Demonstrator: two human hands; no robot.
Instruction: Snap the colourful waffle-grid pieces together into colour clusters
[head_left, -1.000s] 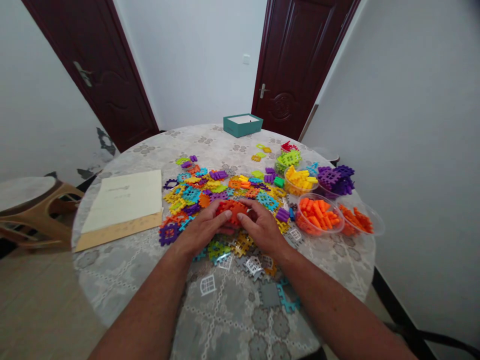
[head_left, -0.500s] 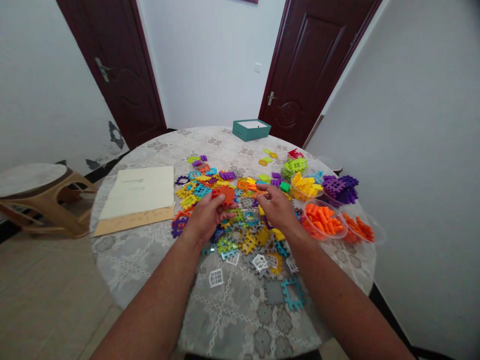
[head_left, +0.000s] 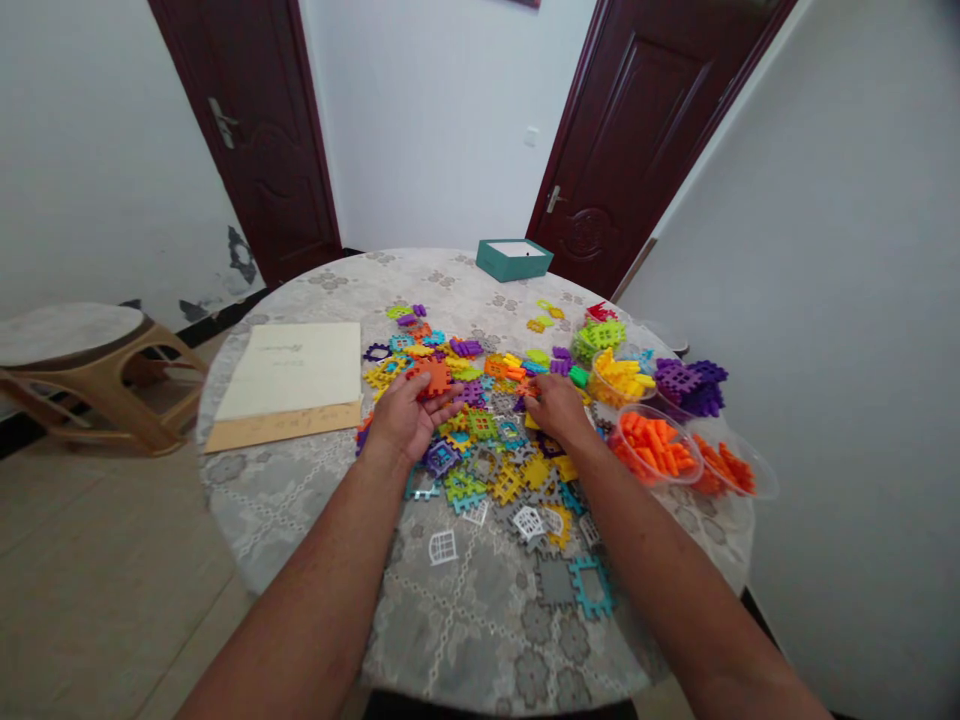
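My left hand [head_left: 405, 418] holds an orange-red toothed building tile [head_left: 430, 378] between thumb and fingers, over the left part of the pile. The other fingers of that hand stretch out beneath the tile. Down in the pile to the right is my right hand [head_left: 559, 408], its fingers curled together beside a small orange piece [head_left: 526, 389]. The fingertips are partly hidden, so their grip is unclear. Between the hands lie loose interlocking tiles, among them a green window tile [head_left: 481, 425], a purple tile [head_left: 441, 457] and a yellow tile [head_left: 508, 484].
On the right stand clear tubs of orange pieces [head_left: 656, 445], yellow pieces [head_left: 621, 380] and purple tiles [head_left: 686, 385]. A green box [head_left: 514, 262] sits at the back. Paper sheets [head_left: 296, 370] lie left. White window pieces [head_left: 443, 547] and a blue frame [head_left: 592, 587] lie nearer.
My right hand has lowered into the pile and its fingers have curled in. My left hand has shifted slightly left and up with the orange-red tile. The view has turned a little.
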